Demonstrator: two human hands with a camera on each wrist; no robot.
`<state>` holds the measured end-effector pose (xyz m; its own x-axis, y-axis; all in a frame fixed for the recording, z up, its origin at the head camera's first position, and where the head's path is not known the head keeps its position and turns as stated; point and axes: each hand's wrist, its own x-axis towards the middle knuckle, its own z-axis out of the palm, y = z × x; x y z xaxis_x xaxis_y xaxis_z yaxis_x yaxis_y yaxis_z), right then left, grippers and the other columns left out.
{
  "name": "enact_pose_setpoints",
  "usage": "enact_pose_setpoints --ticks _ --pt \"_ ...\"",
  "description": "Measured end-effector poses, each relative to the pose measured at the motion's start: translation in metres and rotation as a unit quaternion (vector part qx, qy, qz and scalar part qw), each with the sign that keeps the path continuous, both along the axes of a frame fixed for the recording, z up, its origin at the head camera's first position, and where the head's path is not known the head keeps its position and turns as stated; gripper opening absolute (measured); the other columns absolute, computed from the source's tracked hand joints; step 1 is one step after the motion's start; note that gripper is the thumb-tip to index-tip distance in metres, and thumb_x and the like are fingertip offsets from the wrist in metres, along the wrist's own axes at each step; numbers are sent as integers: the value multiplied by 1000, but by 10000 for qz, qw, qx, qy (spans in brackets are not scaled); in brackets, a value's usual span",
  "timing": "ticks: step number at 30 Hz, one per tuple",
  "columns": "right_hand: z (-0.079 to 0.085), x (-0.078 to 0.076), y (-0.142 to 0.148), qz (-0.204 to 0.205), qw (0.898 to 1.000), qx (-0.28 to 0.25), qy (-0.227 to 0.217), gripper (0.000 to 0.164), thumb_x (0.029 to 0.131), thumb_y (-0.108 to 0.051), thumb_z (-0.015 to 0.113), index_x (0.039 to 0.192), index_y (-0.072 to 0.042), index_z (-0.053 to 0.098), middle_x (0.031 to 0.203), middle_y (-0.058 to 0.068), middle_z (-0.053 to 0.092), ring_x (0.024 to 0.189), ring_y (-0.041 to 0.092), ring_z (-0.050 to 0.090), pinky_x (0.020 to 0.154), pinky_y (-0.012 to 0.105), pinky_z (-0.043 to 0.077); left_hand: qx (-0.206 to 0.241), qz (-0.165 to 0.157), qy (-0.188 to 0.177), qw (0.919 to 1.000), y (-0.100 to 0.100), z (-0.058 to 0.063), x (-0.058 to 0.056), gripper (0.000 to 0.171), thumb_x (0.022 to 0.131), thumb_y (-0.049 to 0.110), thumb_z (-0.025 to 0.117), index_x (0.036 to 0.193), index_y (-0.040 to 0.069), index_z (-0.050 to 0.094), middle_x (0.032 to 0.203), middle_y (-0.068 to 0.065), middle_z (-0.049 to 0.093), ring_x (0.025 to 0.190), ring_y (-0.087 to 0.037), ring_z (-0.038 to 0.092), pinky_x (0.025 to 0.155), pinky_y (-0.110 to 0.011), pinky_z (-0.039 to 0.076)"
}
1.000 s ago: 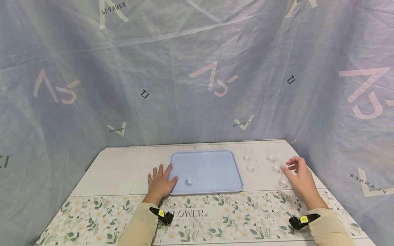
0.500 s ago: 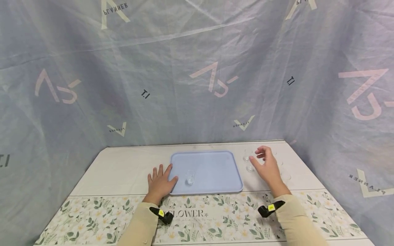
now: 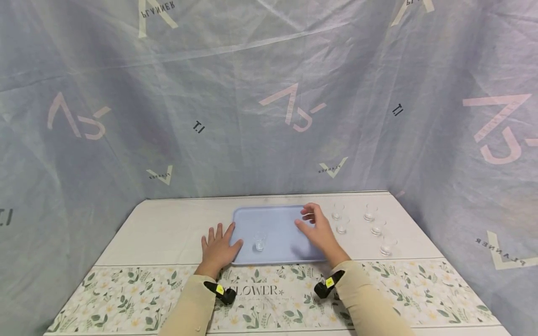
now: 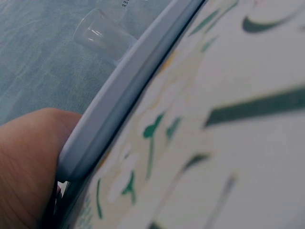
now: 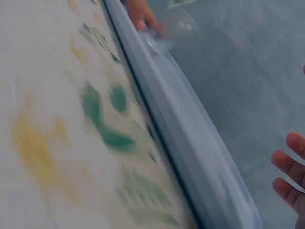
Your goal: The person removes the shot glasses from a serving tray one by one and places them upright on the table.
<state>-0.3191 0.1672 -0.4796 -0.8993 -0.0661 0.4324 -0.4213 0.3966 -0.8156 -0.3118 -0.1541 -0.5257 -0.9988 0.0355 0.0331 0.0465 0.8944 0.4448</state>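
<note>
A pale blue tray [image 3: 279,219] lies on the table, and one small clear glass [image 3: 259,243] stands on it, left of the middle. With fingers spread, my left hand [image 3: 219,249] rests against the tray's left edge; its thumb reaches over the rim. My right hand [image 3: 318,231] is held above the tray's right part, fingers loosely bent, and nothing shows between them. In the left wrist view the same glass [image 4: 102,36] appears beyond the tray rim. The right wrist view catches a few fingertips [image 5: 286,164] of my right hand, apart from anything.
Several more clear glasses stand on the table right of the tray, among them a near one [image 3: 387,246] and a far one [image 3: 371,213]. A flower-printed strip [image 3: 147,298] runs along the front. Grey printed cloth [image 3: 235,102] hangs behind and at both sides.
My right hand has moved left from the near right glass, past the other glasses, to above the tray. The left hand, tray and glasses stay in place.
</note>
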Motion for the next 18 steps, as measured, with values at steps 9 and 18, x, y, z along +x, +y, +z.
enact_pose_setpoints --ticks 9,18 --pt "-17 4 -44 706 9966 111 -409 56 92 -24 75 139 -9 48 129 16 60 116 36 61 101 54 46 57 -32 32 10000 0 0 0 74 100 54 49 162 21 27 167 -24 10 152 -49 -3 116 -69 -8" --pt "-22 11 -71 1273 9897 225 -616 63 93 -29 74 144 -10 43 135 17 58 118 39 61 98 54 50 -61 42 132 9999 1 4 2 73 99 51 51 161 18 31 166 -26 14 151 -51 2 116 -69 -4"
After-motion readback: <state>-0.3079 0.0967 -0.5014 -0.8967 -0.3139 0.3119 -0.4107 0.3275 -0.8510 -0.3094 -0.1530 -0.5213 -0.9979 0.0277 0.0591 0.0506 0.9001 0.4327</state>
